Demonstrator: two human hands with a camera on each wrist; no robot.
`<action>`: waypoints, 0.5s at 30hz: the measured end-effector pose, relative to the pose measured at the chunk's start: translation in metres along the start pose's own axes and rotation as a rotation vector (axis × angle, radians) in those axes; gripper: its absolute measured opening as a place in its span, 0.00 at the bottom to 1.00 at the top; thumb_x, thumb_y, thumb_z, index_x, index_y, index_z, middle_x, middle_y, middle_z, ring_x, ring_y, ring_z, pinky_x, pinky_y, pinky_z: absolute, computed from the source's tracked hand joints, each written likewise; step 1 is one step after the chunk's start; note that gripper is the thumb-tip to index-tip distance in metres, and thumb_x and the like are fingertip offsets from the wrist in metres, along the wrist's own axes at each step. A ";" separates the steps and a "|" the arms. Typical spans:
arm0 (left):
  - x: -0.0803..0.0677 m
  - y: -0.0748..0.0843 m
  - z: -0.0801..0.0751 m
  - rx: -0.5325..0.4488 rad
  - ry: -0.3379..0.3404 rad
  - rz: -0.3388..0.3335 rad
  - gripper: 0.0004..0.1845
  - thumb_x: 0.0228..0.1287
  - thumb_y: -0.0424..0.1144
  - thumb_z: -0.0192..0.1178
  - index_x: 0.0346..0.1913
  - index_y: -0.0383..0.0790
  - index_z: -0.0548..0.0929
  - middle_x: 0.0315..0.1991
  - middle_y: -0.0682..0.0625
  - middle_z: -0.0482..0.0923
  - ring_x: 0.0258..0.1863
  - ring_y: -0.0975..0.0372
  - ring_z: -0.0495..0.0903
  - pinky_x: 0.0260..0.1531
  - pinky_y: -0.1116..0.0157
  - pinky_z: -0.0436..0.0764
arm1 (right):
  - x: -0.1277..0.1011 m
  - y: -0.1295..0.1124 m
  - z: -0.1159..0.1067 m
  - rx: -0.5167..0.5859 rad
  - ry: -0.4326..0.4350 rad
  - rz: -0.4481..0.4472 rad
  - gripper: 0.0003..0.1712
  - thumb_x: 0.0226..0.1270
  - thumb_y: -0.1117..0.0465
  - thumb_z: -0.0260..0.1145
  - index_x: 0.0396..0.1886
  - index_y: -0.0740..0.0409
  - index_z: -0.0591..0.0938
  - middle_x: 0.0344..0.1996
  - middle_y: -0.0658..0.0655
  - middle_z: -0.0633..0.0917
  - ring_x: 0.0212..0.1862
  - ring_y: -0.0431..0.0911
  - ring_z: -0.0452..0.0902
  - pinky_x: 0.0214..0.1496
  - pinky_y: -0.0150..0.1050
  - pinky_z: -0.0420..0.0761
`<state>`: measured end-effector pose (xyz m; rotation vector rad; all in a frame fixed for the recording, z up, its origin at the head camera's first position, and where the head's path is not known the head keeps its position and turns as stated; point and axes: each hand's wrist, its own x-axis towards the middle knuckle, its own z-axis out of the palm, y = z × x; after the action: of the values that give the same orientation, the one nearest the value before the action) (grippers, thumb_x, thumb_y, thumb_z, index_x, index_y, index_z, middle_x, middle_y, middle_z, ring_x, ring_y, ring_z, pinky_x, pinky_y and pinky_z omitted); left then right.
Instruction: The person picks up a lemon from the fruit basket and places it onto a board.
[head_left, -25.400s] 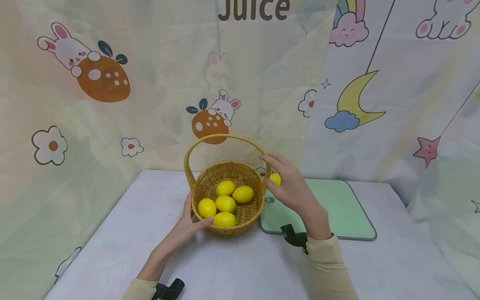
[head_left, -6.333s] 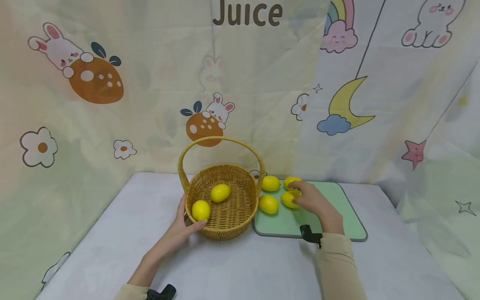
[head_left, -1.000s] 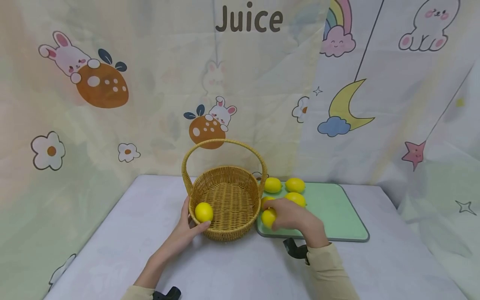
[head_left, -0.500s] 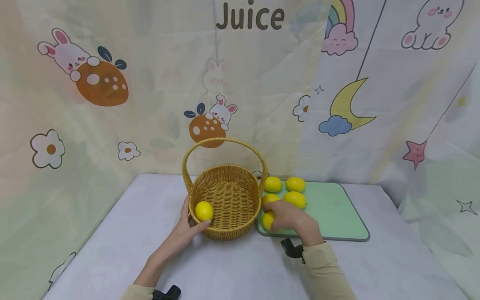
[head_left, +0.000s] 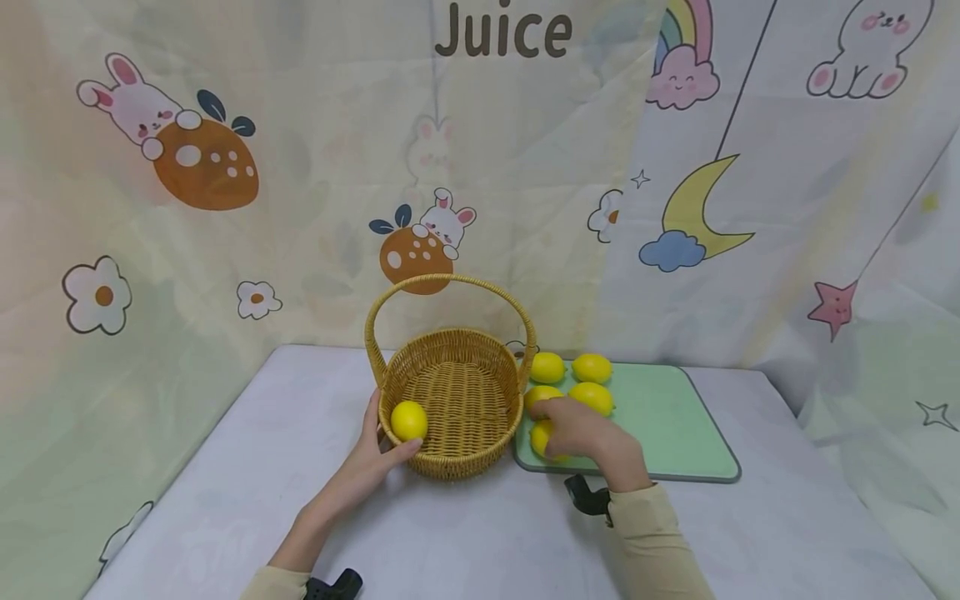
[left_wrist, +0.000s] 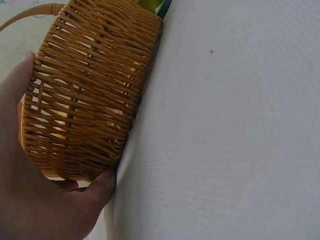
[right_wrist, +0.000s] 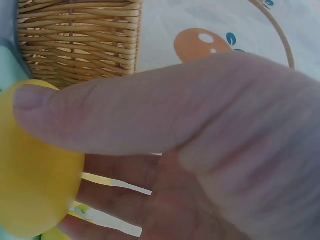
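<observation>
My left hand grips the side of a round wicker basket, its thumb on the rim. In the left wrist view the hand curves around the woven wall. A single lemon sits inside at the basket's left. My right hand holds another lemon over the near left corner of a green cutting board. In the right wrist view the thumb lies across this lemon, fingers on its far side. Several more lemons lie in two rows behind the hand.
The basket's tall arched handle rises above its rim. The board stands right beside the basket on a white-covered table. A printed cloth hangs close behind the table.
Earlier, several lemons lay in the basket and my right hand was at its handle; most are now on the board. In the last second the right hand and its lemon barely move.
</observation>
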<state>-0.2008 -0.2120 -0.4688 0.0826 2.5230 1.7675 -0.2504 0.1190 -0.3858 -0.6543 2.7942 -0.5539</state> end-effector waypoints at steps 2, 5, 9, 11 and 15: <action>0.000 0.000 0.000 -0.003 -0.001 0.001 0.58 0.64 0.55 0.65 0.75 0.73 0.24 0.82 0.50 0.28 0.81 0.44 0.39 0.72 0.33 0.46 | 0.000 0.000 -0.001 0.006 0.002 -0.001 0.34 0.45 0.75 0.71 0.58 0.60 0.82 0.53 0.56 0.85 0.45 0.46 0.74 0.56 0.47 0.78; 0.001 0.000 0.000 -0.002 -0.001 0.000 0.59 0.63 0.56 0.65 0.75 0.74 0.24 0.82 0.50 0.28 0.80 0.44 0.39 0.72 0.33 0.47 | 0.000 -0.001 -0.003 0.008 0.005 -0.004 0.32 0.45 0.75 0.71 0.57 0.60 0.82 0.53 0.56 0.85 0.45 0.47 0.74 0.56 0.47 0.78; 0.001 0.000 0.001 0.002 -0.002 -0.002 0.58 0.64 0.55 0.64 0.75 0.73 0.24 0.82 0.49 0.28 0.80 0.44 0.39 0.72 0.32 0.47 | -0.004 -0.004 -0.009 0.004 0.029 -0.027 0.29 0.47 0.74 0.69 0.55 0.59 0.82 0.51 0.56 0.85 0.42 0.46 0.73 0.50 0.44 0.77; 0.000 0.000 0.001 0.003 -0.002 -0.003 0.59 0.64 0.55 0.65 0.75 0.73 0.24 0.82 0.50 0.28 0.81 0.44 0.39 0.72 0.32 0.46 | -0.006 -0.007 -0.013 0.004 0.044 -0.047 0.28 0.49 0.73 0.68 0.54 0.58 0.82 0.51 0.56 0.86 0.41 0.46 0.73 0.47 0.43 0.77; 0.000 0.001 0.000 0.003 -0.001 -0.006 0.59 0.63 0.57 0.65 0.75 0.73 0.24 0.82 0.50 0.28 0.81 0.44 0.39 0.72 0.32 0.46 | -0.008 -0.012 -0.019 0.029 0.056 -0.068 0.27 0.54 0.71 0.68 0.56 0.56 0.82 0.52 0.56 0.85 0.41 0.48 0.74 0.46 0.42 0.77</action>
<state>-0.2003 -0.2117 -0.4683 0.0760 2.5230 1.7608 -0.2438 0.1184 -0.3629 -0.7416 2.8188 -0.6337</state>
